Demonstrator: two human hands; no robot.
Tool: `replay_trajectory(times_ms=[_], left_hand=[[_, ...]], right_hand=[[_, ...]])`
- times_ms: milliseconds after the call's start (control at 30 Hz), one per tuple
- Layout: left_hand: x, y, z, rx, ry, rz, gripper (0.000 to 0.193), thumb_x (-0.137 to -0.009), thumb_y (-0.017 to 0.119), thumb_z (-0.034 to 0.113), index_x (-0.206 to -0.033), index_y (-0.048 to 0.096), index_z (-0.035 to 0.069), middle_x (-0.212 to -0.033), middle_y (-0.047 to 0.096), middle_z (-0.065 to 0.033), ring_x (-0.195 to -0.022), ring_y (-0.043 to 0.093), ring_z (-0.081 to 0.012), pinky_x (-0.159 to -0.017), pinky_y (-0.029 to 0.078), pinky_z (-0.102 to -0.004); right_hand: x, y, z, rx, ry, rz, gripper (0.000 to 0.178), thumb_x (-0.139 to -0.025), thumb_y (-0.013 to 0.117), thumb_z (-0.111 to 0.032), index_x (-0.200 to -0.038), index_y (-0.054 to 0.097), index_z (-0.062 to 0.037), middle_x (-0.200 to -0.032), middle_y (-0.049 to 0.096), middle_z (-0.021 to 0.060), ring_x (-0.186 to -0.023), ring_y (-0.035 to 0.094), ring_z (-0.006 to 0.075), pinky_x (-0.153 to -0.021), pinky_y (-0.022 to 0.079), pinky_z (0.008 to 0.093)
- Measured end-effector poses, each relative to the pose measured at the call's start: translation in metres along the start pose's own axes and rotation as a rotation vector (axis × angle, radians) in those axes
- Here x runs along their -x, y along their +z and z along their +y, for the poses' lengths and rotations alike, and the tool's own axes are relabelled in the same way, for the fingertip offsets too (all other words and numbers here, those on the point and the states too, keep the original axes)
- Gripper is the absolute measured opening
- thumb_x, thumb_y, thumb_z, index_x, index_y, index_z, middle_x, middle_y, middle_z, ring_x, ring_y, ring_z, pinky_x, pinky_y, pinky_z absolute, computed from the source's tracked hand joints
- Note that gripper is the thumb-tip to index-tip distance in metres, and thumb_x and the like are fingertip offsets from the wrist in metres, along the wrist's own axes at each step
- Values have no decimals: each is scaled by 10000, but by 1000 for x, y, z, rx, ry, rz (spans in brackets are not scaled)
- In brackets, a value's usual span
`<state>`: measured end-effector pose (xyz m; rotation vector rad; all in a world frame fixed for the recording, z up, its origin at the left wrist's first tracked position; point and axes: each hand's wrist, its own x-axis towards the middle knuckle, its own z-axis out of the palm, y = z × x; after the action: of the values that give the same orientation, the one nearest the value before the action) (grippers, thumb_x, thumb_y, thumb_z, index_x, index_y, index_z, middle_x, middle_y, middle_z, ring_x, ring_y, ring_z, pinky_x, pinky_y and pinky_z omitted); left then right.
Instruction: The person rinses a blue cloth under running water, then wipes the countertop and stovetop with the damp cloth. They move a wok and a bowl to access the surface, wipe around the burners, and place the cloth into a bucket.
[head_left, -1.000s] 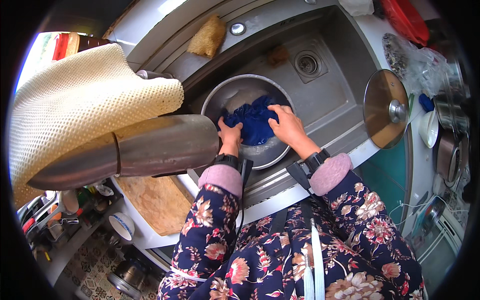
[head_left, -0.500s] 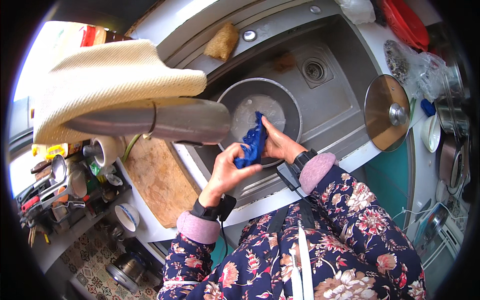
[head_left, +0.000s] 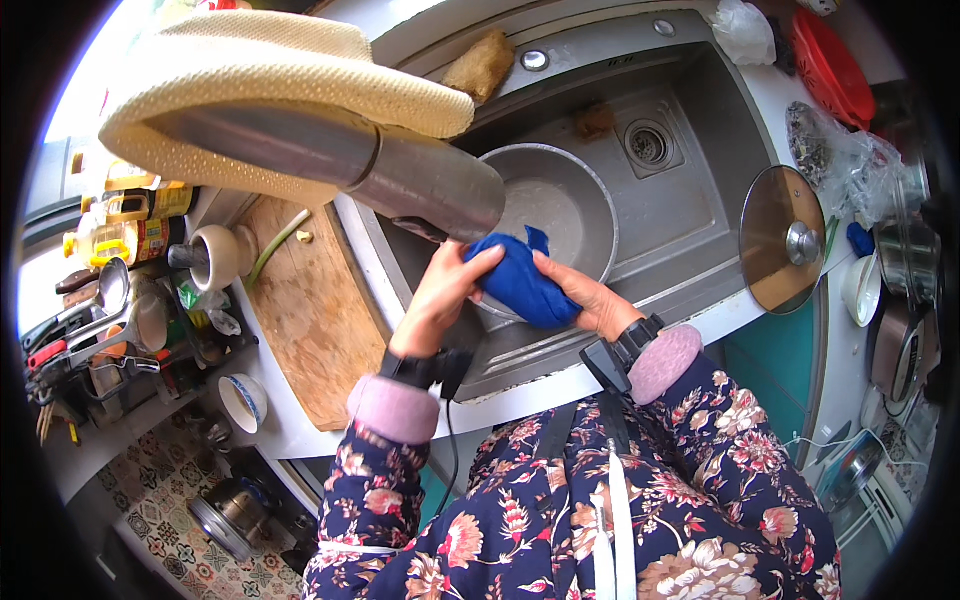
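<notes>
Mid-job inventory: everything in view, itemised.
Cloth: one, blue, held
Sink: one, grey, centre
Basin: one, grey, in sink
Spout: one, metallic, sink's left
Mesh sheet: one, cream, over spout
Sponge: one, tan, behind sink
Lid: one, brownish glass, right
Container: one, red, upper right
Plastic bags: several, whitish, right
Board: one, brown, left
Bottles: several, yellow-capped, far left
Utensils: several, mixed, far left
Bowls: at least two, white, left and right
Pots: several, silvery, lower left and right
Sleeves: two, floral, below
Left grip, right grip: two, bare, on cloth

A green stalk (head_left: 279, 241) lies across the far-left corner of the wooden board (head_left: 310, 320), a blue-patterned bowl (head_left: 241, 403) by the counter (head_left: 290, 415)'s left edge, a glass lid (head_left: 770, 240) by its front-right edge.
</notes>
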<state>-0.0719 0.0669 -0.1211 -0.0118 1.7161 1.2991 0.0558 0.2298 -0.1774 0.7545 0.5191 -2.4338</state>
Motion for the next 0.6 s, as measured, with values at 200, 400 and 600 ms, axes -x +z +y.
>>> replay_trajectory(times_ms=[200, 400, 600], left_hand=[[-69, 14, -56, -304, 200, 304, 501, -836, 691, 360, -1188, 513, 51, -1142, 552, -123, -815, 572, -143, -646, 475, -269], [-23, 9, -80, 871, -199, -258, 469, -924, 523, 498, -1130, 556, 78, -1073, 596, -20, -996, 552, -166, -863, 448, -336], [-24, 56, -71, 1124, 44, -613, 882, -796, 692, 505, -1409, 278, 24, -1265, 518, -136, -1151, 539, -254, -984, 452, -422]], right_hand=[[13, 4, -2, -16, -58, 110, 535, -835, 680, -270, -1255, 491, 4, -1090, 635, 140, -975, 641, 201, -839, 535, 316], [22, 12, -14, -391, -63, -113, 586, -836, 623, -259, -1286, 431, 65, -1115, 628, 173, -992, 644, 270, -838, 541, 372], [30, 24, -4, -656, 77, -211, 428, -843, 626, -317, -1159, 541, -41, -969, 638, 161, -746, 633, 210, -557, 521, 290]])
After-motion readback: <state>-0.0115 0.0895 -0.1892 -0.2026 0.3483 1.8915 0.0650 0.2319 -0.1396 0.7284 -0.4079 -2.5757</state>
